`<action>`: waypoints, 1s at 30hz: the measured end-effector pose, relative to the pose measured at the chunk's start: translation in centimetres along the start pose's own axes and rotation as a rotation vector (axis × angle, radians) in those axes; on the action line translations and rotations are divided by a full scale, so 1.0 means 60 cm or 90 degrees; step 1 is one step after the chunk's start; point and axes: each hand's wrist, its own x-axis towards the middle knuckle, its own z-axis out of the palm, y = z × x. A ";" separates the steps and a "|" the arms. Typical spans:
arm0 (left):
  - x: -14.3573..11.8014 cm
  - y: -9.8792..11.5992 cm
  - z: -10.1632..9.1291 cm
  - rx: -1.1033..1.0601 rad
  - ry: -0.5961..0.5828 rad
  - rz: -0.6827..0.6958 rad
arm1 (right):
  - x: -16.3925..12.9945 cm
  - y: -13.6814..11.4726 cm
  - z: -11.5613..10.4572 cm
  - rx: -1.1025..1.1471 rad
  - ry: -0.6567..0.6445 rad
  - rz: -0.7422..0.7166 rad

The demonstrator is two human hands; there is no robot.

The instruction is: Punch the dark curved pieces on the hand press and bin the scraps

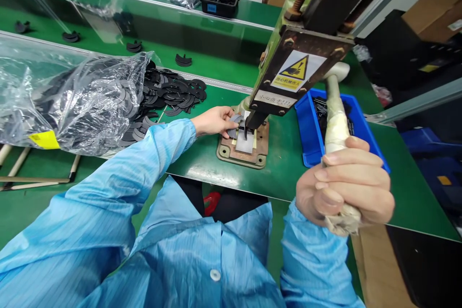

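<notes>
Right hand has a closed grip round the press lever, ready to pull. Left hand pinches a black part under the press head, steadying it

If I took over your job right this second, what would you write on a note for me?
Left hand: fingers pinch a flat dark part on the press base plate, right under the punch.
Right hand: wrapped tight around the press lever.
Unpressed-looking parts spill from the plastic bag on the left; the blue bin right of the press holds dark pieces.
Done: part placed. Left: whether it is pressed yet cannot be told. Mind the hand-crush warning sticker.
</notes>
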 end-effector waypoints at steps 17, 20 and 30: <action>0.017 -0.009 -0.005 0.022 -0.021 0.047 | -0.001 0.010 0.008 -0.015 0.029 -0.026; 0.021 -0.008 -0.005 0.030 -0.029 0.028 | 0.001 0.006 0.013 -0.042 0.034 -0.025; 0.034 0.009 -0.002 0.062 -0.023 -0.091 | 0.000 0.003 0.012 -0.005 0.050 0.002</action>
